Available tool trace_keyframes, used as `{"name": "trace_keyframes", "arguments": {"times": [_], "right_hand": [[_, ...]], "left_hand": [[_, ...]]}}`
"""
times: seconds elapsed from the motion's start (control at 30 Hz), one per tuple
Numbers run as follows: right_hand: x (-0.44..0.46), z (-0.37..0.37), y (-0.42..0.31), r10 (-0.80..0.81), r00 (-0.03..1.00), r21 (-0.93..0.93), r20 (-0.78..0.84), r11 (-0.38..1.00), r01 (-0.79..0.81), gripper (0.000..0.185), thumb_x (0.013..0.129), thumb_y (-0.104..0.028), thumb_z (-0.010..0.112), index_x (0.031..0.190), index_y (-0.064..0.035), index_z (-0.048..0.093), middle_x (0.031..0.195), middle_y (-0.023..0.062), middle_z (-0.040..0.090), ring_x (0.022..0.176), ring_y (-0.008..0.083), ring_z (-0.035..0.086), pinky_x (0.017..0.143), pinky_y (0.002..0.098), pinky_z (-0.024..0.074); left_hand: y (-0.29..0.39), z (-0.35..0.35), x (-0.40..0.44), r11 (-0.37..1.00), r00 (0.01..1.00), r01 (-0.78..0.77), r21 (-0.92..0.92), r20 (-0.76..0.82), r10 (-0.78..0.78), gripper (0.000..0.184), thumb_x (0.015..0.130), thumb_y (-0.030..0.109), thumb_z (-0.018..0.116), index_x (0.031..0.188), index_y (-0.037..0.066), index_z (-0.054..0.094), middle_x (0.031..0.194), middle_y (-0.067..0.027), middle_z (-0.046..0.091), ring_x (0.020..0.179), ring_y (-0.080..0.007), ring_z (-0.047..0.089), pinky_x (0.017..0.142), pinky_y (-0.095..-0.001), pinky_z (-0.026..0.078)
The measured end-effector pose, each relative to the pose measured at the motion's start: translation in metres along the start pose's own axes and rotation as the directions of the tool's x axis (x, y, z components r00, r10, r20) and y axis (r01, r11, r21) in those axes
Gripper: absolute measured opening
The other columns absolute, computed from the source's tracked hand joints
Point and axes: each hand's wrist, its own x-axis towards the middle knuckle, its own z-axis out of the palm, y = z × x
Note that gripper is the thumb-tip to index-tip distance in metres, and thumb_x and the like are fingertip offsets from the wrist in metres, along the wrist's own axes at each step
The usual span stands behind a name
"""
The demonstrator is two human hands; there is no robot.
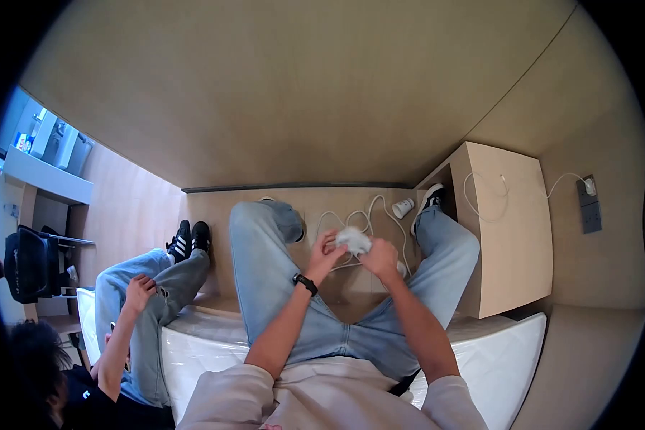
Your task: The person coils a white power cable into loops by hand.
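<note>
Between my two hands, above the floor and between my knees, is a small white wad, soft-looking and blurred, perhaps tissue or cloth. My left hand, with a dark band on its wrist, grips the wad's left side with bent fingers. On the other side my right hand closes on it, thumb and fingers bent. Below them a white cord lies in loops on the floor. Beside my right shoe rests a white cup-shaped container, tilted over.
A wooden cabinet stands on the right, with a thin white cable on top running to a wall socket. Ahead rises a large wooden panel. Another person sits at the left on the white mattress.
</note>
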Motion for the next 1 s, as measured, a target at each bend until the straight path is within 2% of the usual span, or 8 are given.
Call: {"name": "trace_keyframes", "arguments": {"times": [0.03,0.07,0.27,0.4,0.47,0.67,0.73,1.0], "right_hand": [[0.003,-0.001,0.002,0.206,0.978,0.231,-0.040,0.954,-0.192,0.037,0.062,-0.023,0.071,0.099,-0.0146,0.069,0.088,0.0165,0.068,0.080,0.0333,0.066,0.072,0.0417,0.0521],[0.005,-0.002,0.005,0.239,0.971,0.502,-0.018,0.842,-0.198,0.032,0.065,-0.016,0.069,0.097,-0.0087,0.069,0.087,0.0156,0.069,0.078,0.0293,0.067,0.072,0.0391,0.0514],[0.001,-0.004,-0.004,0.186,0.972,0.905,0.141,0.374,-0.203,0.026,0.069,-0.001,0.066,0.095,0.0021,0.064,0.085,0.0083,0.066,0.079,0.0161,0.063,0.067,0.0287,0.0493],[-0.008,-0.007,-0.017,0.016,0.964,0.785,0.264,0.577,-0.224,0.033,0.067,-0.003,0.066,0.100,-0.0004,0.066,0.090,0.0100,0.067,0.082,0.0166,0.064,0.071,0.0297,0.0508],[-0.010,0.003,-0.017,-0.077,0.975,0.763,0.207,0.636,-0.112,0.034,0.067,-0.003,0.066,0.101,-0.0005,0.065,0.093,0.0107,0.068,0.086,0.0178,0.064,0.075,0.0305,0.0506],[-0.014,0.025,-0.013,-0.290,0.952,0.645,0.096,0.746,0.162,0.038,0.070,-0.009,0.065,0.108,-0.0043,0.062,0.098,0.0153,0.066,0.096,0.0295,0.064,0.084,0.0355,0.0491],[-0.015,0.030,-0.011,-0.378,0.922,0.547,0.086,0.791,0.273,0.042,0.071,-0.015,0.067,0.111,-0.0073,0.060,0.100,0.0152,0.066,0.098,0.0330,0.062,0.084,0.0381,0.0492],[-0.028,0.022,-0.020,-0.279,0.936,0.358,0.216,0.914,0.190,0.049,0.069,-0.022,0.071,0.114,-0.0089,0.058,0.104,0.0145,0.065,0.100,0.0324,0.061,0.084,0.0401,0.0489]], "left_hand": [[0.004,-0.002,0.003,0.988,0.997,-0.035,-0.148,-0.072,0.025,0.044,0.080,0.013,0.070,0.118,0.003,0.052,0.106,-0.0076,0.061,0.097,-0.0131,0.058,0.087,-0.0291,0.047],[0.005,-0.006,0.002,0.999,0.999,-0.035,-0.023,-0.040,0.034,0.048,0.081,0.013,0.070,0.123,0.003,0.048,0.105,-0.0069,0.062,0.094,-0.0113,0.058,0.086,-0.0285,0.046],[0.029,0.012,-0.013,0.975,0.962,-0.080,0.207,0.273,0.021,0.057,0.079,0.012,0.071,0.128,0.007,0.044,0.107,-0.0031,0.058,0.095,-0.0107,0.054,0.084,-0.0282,0.045],[-0.008,0.012,-0.020,0.970,0.972,-0.017,0.241,0.231,-0.041,0.062,0.072,0.014,0.075,0.127,0.007,0.046,0.109,-0.0049,0.059,0.090,-0.0123,0.058,0.085,-0.0271,0.046],[-0.033,0.005,-0.016,0.985,0.962,0.148,-0.092,0.245,-0.122,0.060,0.071,0.014,0.075,0.125,0.008,0.049,0.110,-0.0035,0.058,0.092,-0.0117,0.057,0.084,-0.0263,0.046],[0.006,-0.001,-0.016,0.887,0.942,0.327,-0.326,0.185,-0.280,0.048,0.077,0.012,0.073,0.120,0.005,0.054,0.107,0.0001,0.059,0.096,-0.0087,0.054,0.086,-0.0256,0.044],[0.021,-0.001,-0.018,0.887,0.939,0.326,-0.327,0.221,-0.263,0.046,0.078,0.011,0.073,0.119,0.005,0.055,0.106,0.0006,0.060,0.096,-0.0081,0.054,0.085,-0.0256,0.045],[0.001,0.010,-0.018,0.975,0.977,0.145,-0.168,0.177,-0.115,0.043,0.080,0.009,0.069,0.121,0.004,0.056,0.109,-0.0019,0.061,0.099,-0.0086,0.055,0.086,-0.0248,0.045]]}}
